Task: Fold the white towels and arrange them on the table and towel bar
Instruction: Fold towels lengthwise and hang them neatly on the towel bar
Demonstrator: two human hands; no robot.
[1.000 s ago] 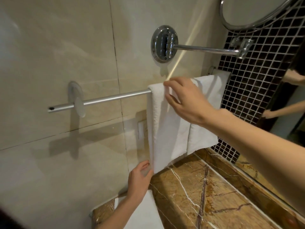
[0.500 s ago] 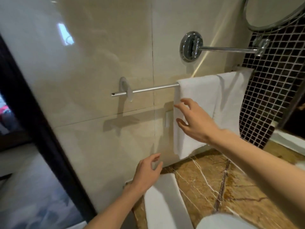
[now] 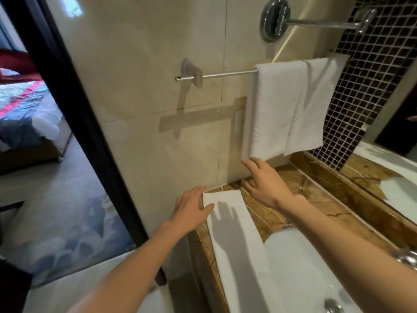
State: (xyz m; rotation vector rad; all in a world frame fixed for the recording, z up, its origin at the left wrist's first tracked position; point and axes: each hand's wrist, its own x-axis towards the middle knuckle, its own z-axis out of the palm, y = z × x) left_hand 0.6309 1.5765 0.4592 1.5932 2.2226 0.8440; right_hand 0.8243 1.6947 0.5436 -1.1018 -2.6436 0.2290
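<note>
White folded towel, long and narrow, lies flat on the table, just to the right of our left hand and below our right hand. Our left hand is flat with straight fingers at the towel's far left corner, and its thumb touches the towel's edge. Our right hand is spread wide and holds nothing. Its fingertips reach up just under the bottom edge of the nearer hanging towel; we cannot tell whether they touch it. That towel drapes over the towel bar above our right hand. A second hanging towel is tucked partly behind it, on the side toward the dark mosaic wall. The bare length of the bar runs above our left hand. A white sink sits beside our right forearm, touching the flat towel's long edge. Far off to the left of our left hand, a doorway shows a bed.
</note>
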